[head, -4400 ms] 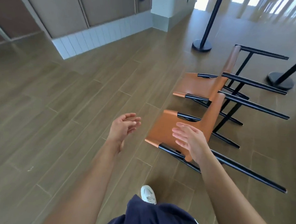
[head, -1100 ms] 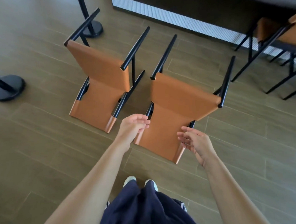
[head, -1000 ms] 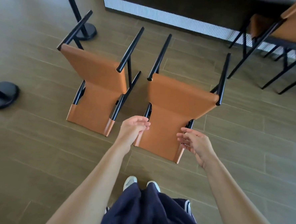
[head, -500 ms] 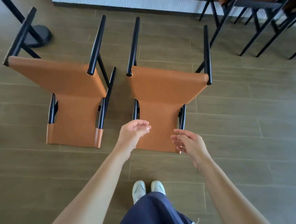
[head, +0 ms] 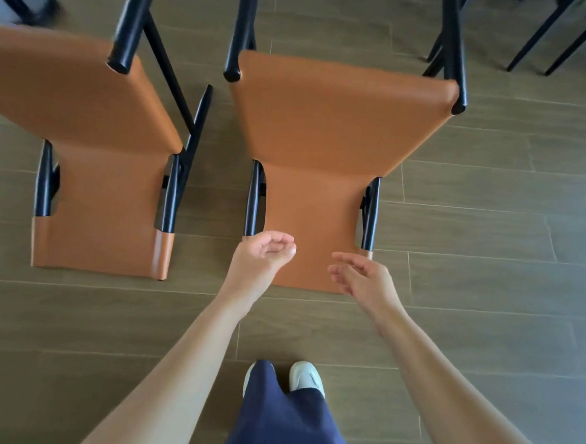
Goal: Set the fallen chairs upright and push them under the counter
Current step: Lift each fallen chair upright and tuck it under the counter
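Two tan leather chairs with black metal frames lie on their backs on the wood floor, legs pointing away from me. The right chair (head: 324,138) is straight ahead; the left chair (head: 94,134) lies beside it. My left hand (head: 262,257) hovers palm up, fingers curled, over the near left corner of the right chair's backrest. My right hand (head: 360,277) is open with fingers spread over the near right corner. Neither hand grips the chair.
A black stanchion base (head: 30,3) stands at the top left, blurred. Black legs of upright chairs (head: 550,35) show at the top right. My white shoes (head: 304,377) and dark blue trousers are at the bottom, just behind the chair.
I have moved closer and the view has tilted further down, so the chairs look larger. The counter base is out of view. Both hands have come lower over the right chair's backrest.
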Tool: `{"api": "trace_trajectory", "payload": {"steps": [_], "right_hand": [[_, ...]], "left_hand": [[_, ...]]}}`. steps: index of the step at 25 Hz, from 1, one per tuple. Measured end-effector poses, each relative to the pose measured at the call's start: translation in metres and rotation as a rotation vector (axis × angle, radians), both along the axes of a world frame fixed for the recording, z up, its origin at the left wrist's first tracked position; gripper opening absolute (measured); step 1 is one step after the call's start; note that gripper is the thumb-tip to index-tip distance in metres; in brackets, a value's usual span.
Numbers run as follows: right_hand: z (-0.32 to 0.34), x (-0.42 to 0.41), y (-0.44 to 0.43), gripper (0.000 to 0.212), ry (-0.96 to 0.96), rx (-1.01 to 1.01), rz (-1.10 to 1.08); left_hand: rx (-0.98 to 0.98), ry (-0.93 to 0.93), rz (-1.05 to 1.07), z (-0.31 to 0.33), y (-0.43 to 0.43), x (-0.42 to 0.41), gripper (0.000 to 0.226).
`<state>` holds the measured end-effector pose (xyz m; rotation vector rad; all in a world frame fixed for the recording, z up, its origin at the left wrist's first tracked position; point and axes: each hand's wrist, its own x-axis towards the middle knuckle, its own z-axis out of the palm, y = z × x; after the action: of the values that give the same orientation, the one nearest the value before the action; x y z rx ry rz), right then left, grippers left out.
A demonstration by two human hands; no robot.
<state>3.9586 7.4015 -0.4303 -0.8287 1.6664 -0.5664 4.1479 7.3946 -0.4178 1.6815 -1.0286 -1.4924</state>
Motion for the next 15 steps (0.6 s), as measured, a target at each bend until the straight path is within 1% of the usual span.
{"api": "trace_trajectory", "payload": {"steps": [5,10,15], "right_hand": [[-0.123,-0.002,-0.008,0.023,0.075,-0.039,0.108],[-0.245,-0.008,-0.024,0.019,0.145,-0.095,0.169],[-0.334,-0.009,-0.046,0.031,0.199,-0.172,0.248]], "left_hand": [[-0.014,-0.068,-0.067,-0.124,-0.007,-0.006,0.013],[-0.074,-0.17,-0.148,-0.242,-0.02,-0.002,0.018],[-0.138,-0.283,-0.25,-0.331,-0.037,0.006,0.018]]}}
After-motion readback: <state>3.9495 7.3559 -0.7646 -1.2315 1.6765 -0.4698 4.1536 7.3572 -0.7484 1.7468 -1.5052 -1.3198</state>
